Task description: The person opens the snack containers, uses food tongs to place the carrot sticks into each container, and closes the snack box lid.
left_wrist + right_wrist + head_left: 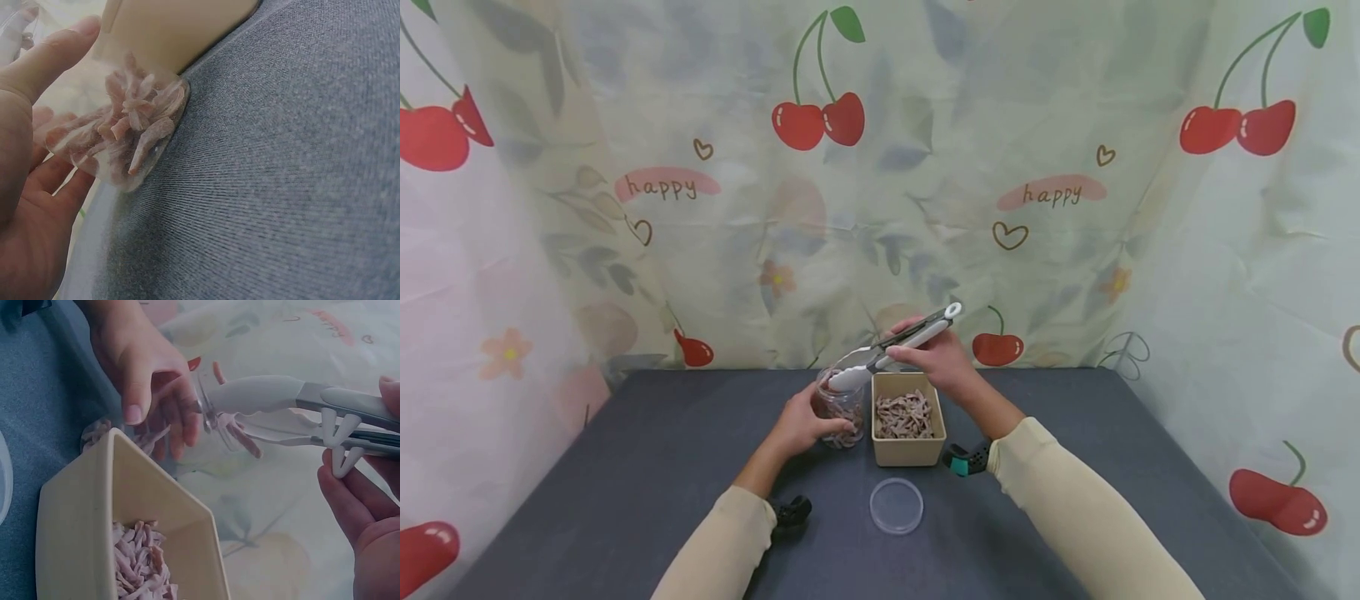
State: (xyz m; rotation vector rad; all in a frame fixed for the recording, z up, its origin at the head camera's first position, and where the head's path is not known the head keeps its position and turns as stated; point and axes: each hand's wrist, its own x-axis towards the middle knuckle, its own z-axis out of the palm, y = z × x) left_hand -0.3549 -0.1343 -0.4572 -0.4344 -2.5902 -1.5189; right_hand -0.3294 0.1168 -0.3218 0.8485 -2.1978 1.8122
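Observation:
My left hand grips a clear jar standing on the dark table, thumb on its near side and fingers round the far side. Several pale brownish dried strips lie at the jar's bottom. My right hand holds grey-and-white tongs aslant, tips at the jar's mouth. In the right wrist view, a few strips show by the tong tips at the rim. Just right of the jar stands a beige box, partly filled with the same strips.
A round clear lid lies flat on the table in front of the box. Behind the table hangs a cherry-printed curtain, which also runs along both sides. Each wrist wears a black band.

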